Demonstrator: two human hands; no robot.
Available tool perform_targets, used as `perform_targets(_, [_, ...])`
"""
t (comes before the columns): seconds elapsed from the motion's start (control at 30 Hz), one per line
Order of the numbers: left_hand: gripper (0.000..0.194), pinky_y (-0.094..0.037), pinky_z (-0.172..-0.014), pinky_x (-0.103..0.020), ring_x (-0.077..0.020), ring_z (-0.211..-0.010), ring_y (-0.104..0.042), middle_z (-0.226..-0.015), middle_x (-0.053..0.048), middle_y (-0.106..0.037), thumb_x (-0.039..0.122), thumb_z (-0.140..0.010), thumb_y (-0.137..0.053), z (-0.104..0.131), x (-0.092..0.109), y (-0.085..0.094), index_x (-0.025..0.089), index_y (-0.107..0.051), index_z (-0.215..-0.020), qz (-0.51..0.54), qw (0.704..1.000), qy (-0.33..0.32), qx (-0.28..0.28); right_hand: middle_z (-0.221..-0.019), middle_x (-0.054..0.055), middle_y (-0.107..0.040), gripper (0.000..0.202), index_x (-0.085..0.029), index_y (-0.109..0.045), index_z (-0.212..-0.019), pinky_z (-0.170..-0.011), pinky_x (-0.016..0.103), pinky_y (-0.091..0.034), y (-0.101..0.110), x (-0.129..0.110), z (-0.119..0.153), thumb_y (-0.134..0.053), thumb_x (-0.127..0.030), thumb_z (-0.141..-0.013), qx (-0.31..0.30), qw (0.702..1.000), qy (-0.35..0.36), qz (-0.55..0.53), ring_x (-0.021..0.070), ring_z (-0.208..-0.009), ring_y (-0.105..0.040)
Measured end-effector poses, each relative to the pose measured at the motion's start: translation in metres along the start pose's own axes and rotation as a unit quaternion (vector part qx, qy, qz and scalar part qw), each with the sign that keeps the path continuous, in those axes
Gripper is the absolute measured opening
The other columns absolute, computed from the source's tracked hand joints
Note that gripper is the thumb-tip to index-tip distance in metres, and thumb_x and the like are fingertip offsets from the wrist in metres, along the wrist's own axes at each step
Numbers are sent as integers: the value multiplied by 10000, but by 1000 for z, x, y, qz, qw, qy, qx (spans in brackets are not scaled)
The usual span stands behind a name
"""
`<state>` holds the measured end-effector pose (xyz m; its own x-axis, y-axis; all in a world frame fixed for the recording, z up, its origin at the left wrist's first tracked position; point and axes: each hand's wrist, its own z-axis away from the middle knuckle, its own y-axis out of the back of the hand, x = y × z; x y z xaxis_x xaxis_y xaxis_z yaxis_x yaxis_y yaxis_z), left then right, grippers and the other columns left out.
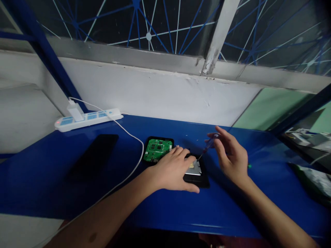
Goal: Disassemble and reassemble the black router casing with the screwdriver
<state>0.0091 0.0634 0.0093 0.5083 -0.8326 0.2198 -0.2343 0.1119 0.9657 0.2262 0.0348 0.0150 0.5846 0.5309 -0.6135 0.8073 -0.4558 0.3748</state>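
My right hand point(232, 156) grips a screwdriver point(212, 140) with a see-through purplish handle, held between thumb and fingers. Its thin shaft slants down to the left, and the tip meets a silver metal plate point(194, 170) at the upper right. That plate sits in a black plastic casing point(204, 179) on the blue table. Spread flat over the left part of the casing and plate, my left hand point(174, 168) hides much of them. Just left of it lies a second black shell holding a green circuit board point(158, 148), partly covered by my fingers.
A dark phone-like slab point(94, 155) lies on the blue table point(165, 213) at left. A white power strip point(89, 120) with a plugged-in charger point(76, 111) stands behind it. A white cable point(133, 137) crosses the table. At far right is a silvery bag point(317, 181).
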Motion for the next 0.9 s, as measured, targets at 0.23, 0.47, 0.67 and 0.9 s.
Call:
perform_targets(0.23, [897, -314, -1149, -513, -382, -1302, -466, -1338, -140, -551, 799, -743, -656, 0, 0, 1, 179, -529, -1379, 2, 1000, -4, 0, -1028, 34, -684, 302, -283, -631, -1256, -735, 323, -607, 0, 2, -3, -581, -213, -966, 3, 1000, 13, 13, 152, -831, -708])
perform_targets(0.47, [913, -311, -1145, -532, -393, -1302, -461, -1339, -154, -549, 809, -737, -650, -1, -1, -2, 168, -531, -1377, -2, 1000, -8, 8, -934, 30, -661, 229, -239, -652, -1180, -709, 306, -596, 0, -2, -6, -604, -245, -955, 26, 998, 14, 54, 150, -813, -692])
perform_targets(0.67, [895, -318, -1146, -531, -391, -1297, -471, -1313, -143, -562, 798, -730, -666, 0, -1, -1, 174, -542, -1360, 0, 1000, -8, 10, -849, 6, -658, 218, -237, -653, -1158, -632, 289, -575, -3, -10, -8, -625, -255, -942, 55, 989, 43, 131, 122, -663, -638])
perform_targets(0.9, [881, -304, -1164, -537, -396, -1313, -463, -1311, -140, -562, 780, -729, -680, -1, -2, -3, 175, -547, -1355, 16, 1000, -8, 12, -907, 14, -634, 269, -251, -616, -1209, -660, 299, -595, -5, -13, -5, -608, -200, -944, 23, 993, 72, 88, 134, -729, -661])
